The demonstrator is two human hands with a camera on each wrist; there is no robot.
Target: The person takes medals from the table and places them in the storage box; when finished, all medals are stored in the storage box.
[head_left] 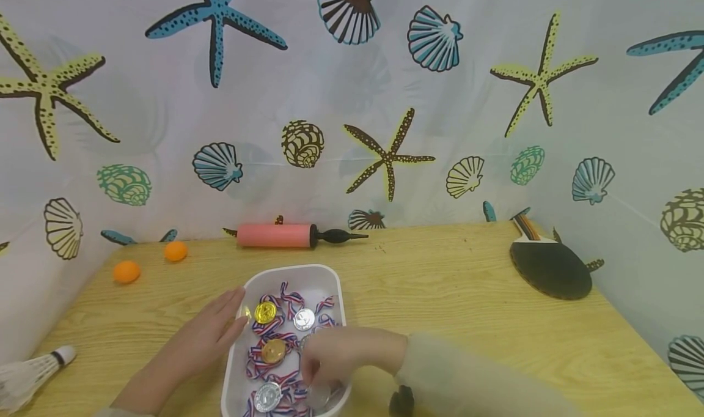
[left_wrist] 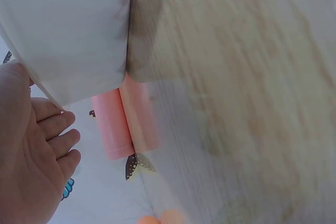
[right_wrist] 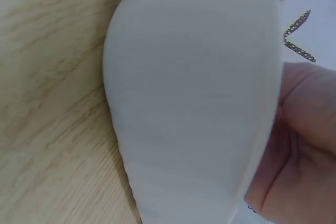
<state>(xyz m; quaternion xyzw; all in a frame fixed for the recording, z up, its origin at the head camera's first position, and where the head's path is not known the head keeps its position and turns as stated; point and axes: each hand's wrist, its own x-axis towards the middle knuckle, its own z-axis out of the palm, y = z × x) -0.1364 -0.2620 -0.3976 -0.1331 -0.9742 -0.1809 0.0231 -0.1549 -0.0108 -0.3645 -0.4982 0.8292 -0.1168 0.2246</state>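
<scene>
A white plastic tub [head_left: 230, 368] holds several gold and silver medals on striped ribbons, among them a gold medal [head_left: 266, 312] and a silver medal [head_left: 267, 397]. My left hand [head_left: 206, 331] rests at the tub's left rim, its thumb reaching over the edge. In the left wrist view its loosely bent fingers [left_wrist: 59, 129] lie by the rim. My right hand [head_left: 335, 353] reaches down inside the tub on the near right. Its curled fingers pinch a blurred silver medal [head_left: 319, 398]. The right wrist view shows the tub's outer wall [right_wrist: 191, 98] hiding the fingertips.
A pink hand pump [head_left: 275, 235] lies behind the tub. Two orange balls [head_left: 127, 272] are at the back left, a shuttlecock [head_left: 30, 374] at the near left. A black table tennis paddle [head_left: 550, 269] lies at the right, by the patterned curtain [head_left: 352, 81].
</scene>
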